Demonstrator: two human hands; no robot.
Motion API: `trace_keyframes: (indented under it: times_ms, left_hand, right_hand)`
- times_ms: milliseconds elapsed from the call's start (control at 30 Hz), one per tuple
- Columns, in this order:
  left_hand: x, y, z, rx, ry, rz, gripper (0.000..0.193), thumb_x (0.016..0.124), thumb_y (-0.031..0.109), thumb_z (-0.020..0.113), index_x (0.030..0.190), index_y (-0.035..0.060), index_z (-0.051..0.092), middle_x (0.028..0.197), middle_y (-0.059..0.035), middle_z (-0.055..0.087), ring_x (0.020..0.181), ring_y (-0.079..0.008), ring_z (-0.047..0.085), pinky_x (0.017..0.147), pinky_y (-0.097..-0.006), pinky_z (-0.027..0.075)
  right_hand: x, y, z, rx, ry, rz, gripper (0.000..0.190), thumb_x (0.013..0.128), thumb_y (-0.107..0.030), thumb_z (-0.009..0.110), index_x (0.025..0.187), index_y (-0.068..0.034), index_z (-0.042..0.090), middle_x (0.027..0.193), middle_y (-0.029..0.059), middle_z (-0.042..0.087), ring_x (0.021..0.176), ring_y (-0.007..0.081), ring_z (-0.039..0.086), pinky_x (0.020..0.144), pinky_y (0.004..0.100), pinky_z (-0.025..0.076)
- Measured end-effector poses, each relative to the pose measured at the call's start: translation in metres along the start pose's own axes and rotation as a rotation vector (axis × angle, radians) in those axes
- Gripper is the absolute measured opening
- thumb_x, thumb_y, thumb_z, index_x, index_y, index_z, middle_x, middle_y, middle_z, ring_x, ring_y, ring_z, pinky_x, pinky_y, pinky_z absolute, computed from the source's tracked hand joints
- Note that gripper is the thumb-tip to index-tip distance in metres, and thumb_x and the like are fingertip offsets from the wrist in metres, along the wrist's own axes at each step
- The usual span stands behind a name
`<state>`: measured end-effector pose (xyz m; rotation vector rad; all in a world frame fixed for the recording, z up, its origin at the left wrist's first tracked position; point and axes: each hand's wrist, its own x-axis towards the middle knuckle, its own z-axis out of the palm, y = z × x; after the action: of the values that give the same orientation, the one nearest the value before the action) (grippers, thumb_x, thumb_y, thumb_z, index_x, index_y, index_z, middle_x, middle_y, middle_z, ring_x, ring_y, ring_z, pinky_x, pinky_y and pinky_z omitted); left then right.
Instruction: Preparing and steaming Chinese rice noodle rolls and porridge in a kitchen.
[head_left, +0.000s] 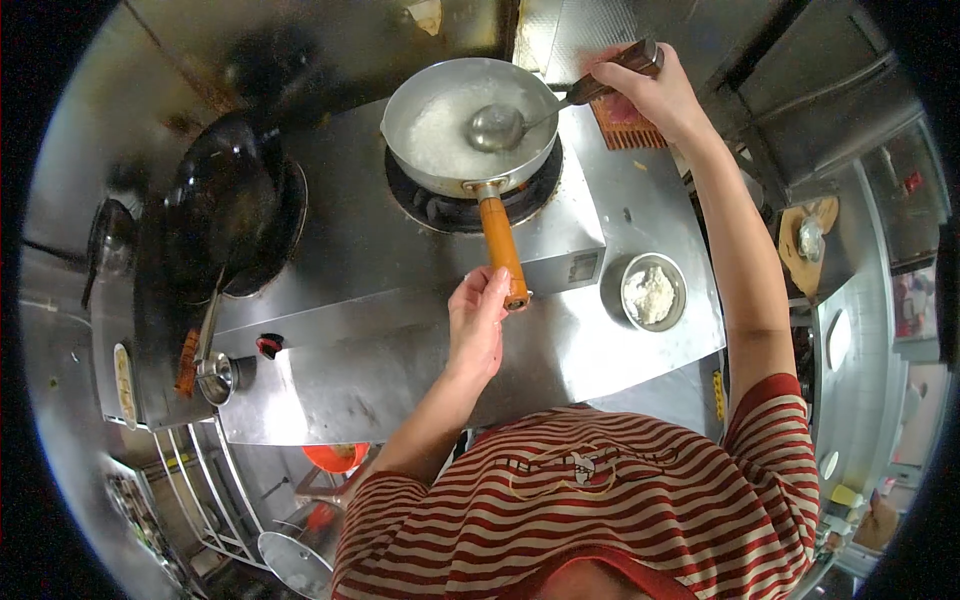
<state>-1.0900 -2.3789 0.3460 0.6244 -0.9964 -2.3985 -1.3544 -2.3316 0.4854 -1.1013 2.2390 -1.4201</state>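
A metal saucepan (409, 169) with an orange wooden handle stands on a black burner, holding a whitish, cloudy content. Around the end of its handle, my left hand (478, 315) is closed, thumb on top. My right hand (649, 94), above and right of the pan, grips the dark wooden handle of a metal ladle (496, 127), whose bowl is inside the pan. To the right, on the steel surface, a small metal bowl (683, 294) contains a lumpy white substance.
A dark wok (217, 202) sits on the left burner, with a long metal utensil and a small metal cup (217, 379) near it. A brown slatted mat (626, 124) lies behind my right wrist. An orange container (335, 456) is below the counter's front edge.
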Motion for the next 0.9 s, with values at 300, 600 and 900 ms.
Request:
trace_keyframes:
  times_ms: [300, 600, 900]
  left_hand:
    - [-0.019, -0.011, 0.004, 0.117, 0.057, 0.041, 0.035, 0.087, 0.034, 0.047, 0.096, 0.0011, 0.051, 0.083, -0.0070, 0.058, 0.070, -0.0125, 0.056, 0.062, -0.0250, 0.044]
    - [-0.131, -0.056, -0.049, 0.134, 0.629, 0.281, 0.037, 0.089, 0.033, 0.040, 0.103, 0.0001, 0.050, 0.082, -0.0076, 0.058, 0.068, -0.0124, 0.054, 0.061, -0.0246, 0.043]
    - [-0.313, -0.183, -0.092, -0.102, 1.189, 0.331, 0.033, 0.088, 0.030, 0.044, 0.101, 0.0006, 0.051, 0.081, -0.0059, 0.057, 0.066, -0.0092, 0.051, 0.060, -0.0228, 0.042]
  right_hand:
    - [-0.011, 0.053, 0.034, 0.130, 0.102, -0.152, 0.023, 0.078, -0.018, 0.059, 0.089, 0.002, 0.060, 0.064, 0.0068, 0.060, 0.055, 0.0118, 0.059, 0.046, 0.0219, 0.045]
    - [-0.088, 0.099, 0.074, 0.763, -0.145, 0.134, 0.038, 0.081, -0.019, 0.058, 0.105, 0.005, 0.044, 0.093, 0.0202, 0.059, 0.073, 0.0219, 0.060, 0.061, 0.0263, 0.049]
    - [-0.357, 0.119, 0.161, 0.430, -1.212, 0.238, 0.023, 0.084, -0.016, 0.051, 0.103, -0.003, 0.053, 0.081, 0.0098, 0.062, 0.070, 0.0125, 0.059, 0.059, 0.0227, 0.046]
